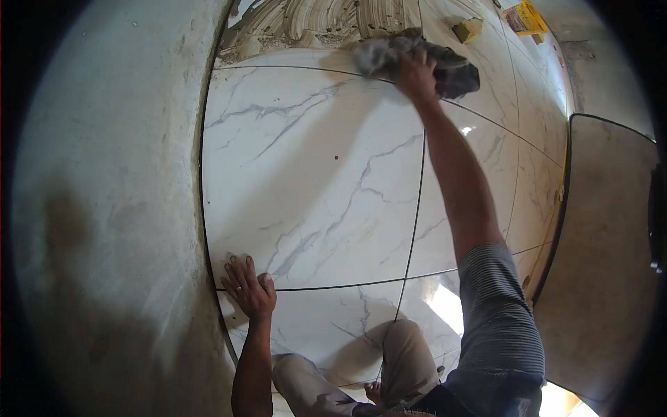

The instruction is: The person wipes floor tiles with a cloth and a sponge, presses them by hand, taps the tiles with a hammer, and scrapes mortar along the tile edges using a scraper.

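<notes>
My right hand [419, 75] reaches far forward, its fingers closed on a dark grey cloth [455, 76]. The cloth lies bunched on the tiles, beside a patch of brown muddy smears [313, 24]; its left end is blurred. My left hand [250, 286] rests flat on a white marble-patterned floor tile [313, 181], fingers spread, near the tile's front left corner and a dark joint. A ring shows on one finger. That hand holds nothing.
A bare grey wall [118, 174] runs along the left. Upper right lie a yellow sponge-like block [467, 30] and a yellow packet [526, 19]. A grey, dark-edged panel or slab [604, 257] stands at the right. My bent knees [406, 347] are at the bottom.
</notes>
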Motion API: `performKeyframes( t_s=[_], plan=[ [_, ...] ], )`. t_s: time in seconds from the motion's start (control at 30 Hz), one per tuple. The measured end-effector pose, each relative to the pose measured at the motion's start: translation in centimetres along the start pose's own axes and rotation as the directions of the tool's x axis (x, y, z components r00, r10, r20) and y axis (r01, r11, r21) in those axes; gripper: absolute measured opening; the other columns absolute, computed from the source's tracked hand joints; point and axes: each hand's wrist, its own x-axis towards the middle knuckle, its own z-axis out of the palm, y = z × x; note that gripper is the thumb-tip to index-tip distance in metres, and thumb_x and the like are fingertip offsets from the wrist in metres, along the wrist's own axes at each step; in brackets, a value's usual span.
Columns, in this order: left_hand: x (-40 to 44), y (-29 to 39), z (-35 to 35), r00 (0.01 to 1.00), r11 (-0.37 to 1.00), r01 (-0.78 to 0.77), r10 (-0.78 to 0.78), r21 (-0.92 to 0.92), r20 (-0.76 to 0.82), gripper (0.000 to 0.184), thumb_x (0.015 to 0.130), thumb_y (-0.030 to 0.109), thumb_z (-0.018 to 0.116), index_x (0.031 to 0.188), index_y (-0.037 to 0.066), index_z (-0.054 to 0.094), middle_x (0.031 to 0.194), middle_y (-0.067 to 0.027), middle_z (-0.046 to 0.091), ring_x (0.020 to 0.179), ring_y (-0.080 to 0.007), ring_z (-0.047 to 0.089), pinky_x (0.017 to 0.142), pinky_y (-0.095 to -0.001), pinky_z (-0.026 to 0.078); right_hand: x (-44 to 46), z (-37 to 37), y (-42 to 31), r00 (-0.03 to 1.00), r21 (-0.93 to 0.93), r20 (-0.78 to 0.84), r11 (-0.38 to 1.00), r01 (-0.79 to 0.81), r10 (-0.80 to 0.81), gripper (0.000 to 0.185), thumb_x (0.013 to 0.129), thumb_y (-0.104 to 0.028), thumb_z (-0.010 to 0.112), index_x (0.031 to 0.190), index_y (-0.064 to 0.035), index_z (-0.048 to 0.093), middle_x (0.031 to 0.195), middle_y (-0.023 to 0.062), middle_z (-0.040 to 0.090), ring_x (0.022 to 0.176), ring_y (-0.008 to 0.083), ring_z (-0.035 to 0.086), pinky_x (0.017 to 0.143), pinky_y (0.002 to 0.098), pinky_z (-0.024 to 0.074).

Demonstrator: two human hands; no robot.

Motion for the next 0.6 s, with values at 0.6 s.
performKeyframes(
  t_s=[0.6],
  plan=[
    [0.3, -0.1, 0.0, 0.998, 0.999, -0.008, 0.006, -0.04, -0.067, 0.053, 0.095, 0.041, 0.041, 0.137, 0.009, 0.041, 0.147, -0.022, 0.033, 0.135, -0.0432, 0.029, 0.109, -0.0608, 0.016, -15.7, -7.9, -15.0, 0.653, 0.273, -0.067, 0.615, 0.739, -0.754, 0.054, 0.075, -0.029, 0.058, 0.129, -0.0257, 0.057, 0.107, 0.0063, 0.046, 0.101, 0.0258, 0.043, 0.087, 0.0434, 0.0313]
  ],
)
